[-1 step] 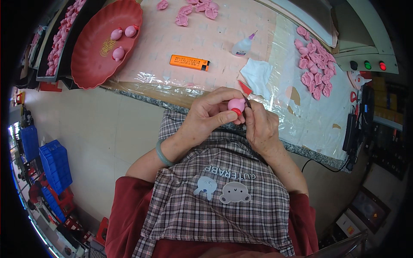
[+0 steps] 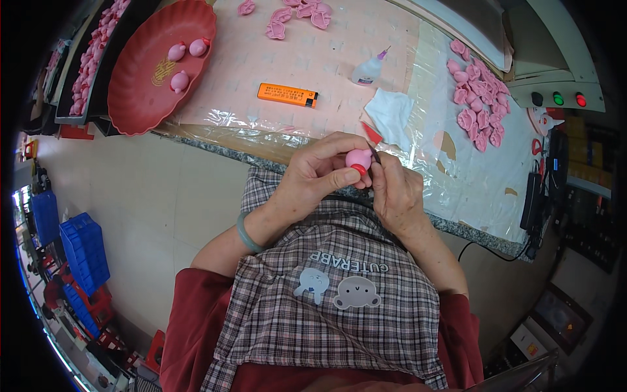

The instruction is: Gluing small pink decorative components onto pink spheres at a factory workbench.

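Note:
My left hand (image 2: 317, 178) is closed around a small round pink figure with a red spot (image 2: 358, 159), held just above the table's front edge. Against the figure's right side, my right hand (image 2: 397, 195) pinches a thin dark pointed tool (image 2: 374, 154). Both hands touch each other in front of my checked apron. A green bangle (image 2: 247, 234) sits on my left wrist.
A red scalloped tray (image 2: 137, 98) with three pink figures stands at the left. An orange lighter (image 2: 287, 95), a small glue bottle (image 2: 368, 70) and a white cloth (image 2: 390, 111) lie on the plastic-covered table. Pink pieces (image 2: 477, 98) are piled at right. Blue crates (image 2: 81, 251) stand on the floor.

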### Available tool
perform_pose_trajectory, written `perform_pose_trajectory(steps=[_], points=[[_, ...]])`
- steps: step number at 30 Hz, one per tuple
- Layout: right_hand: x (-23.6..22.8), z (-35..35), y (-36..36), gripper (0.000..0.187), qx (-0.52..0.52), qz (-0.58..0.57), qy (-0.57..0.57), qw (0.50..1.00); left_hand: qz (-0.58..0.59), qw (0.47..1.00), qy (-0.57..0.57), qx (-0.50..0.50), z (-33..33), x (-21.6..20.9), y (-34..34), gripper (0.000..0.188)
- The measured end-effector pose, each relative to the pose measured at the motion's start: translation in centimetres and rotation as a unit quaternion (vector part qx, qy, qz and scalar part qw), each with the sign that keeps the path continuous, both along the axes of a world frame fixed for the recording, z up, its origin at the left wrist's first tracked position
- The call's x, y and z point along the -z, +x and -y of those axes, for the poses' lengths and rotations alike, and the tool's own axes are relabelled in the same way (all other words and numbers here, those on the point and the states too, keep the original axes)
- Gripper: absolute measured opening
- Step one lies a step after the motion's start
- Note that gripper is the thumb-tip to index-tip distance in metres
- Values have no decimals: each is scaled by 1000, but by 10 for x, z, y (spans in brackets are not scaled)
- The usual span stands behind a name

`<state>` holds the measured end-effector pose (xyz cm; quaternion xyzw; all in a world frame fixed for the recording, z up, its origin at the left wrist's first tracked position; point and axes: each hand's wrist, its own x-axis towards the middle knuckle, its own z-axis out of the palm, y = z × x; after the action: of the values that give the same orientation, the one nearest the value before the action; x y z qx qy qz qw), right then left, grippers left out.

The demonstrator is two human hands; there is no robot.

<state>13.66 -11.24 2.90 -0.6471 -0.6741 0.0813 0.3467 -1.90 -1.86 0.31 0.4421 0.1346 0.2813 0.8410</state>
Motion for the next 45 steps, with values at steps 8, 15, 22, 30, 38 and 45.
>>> perform_pose_trajectory(steps=[8, 15, 22, 30, 38, 45], points=[[3, -1, 0, 14, -7, 30, 44, 999, -5, 1000, -14, 6, 0, -2, 0, 39], [6, 0, 0, 15, -6, 2, 45, 999, 26, 1000, -8, 1, 1, -1, 1, 39], [3, 0, 1, 17, -3, 8, 24, 1000, 25, 1000, -7, 6, 0, 2, 1, 39], [8, 1, -2, 19, 10, 41, 44, 998, -18, 1000, -2, -10, 2, 0, 1, 36], [10, 2, -1, 15, 5, -1, 17, 1000, -18, 1000, -3, -5, 1, -1, 0, 37], [5, 4, 2, 15, -6, -45, -15, 999, 0, 1000, -5, 12, -1, 0, -1, 38]])
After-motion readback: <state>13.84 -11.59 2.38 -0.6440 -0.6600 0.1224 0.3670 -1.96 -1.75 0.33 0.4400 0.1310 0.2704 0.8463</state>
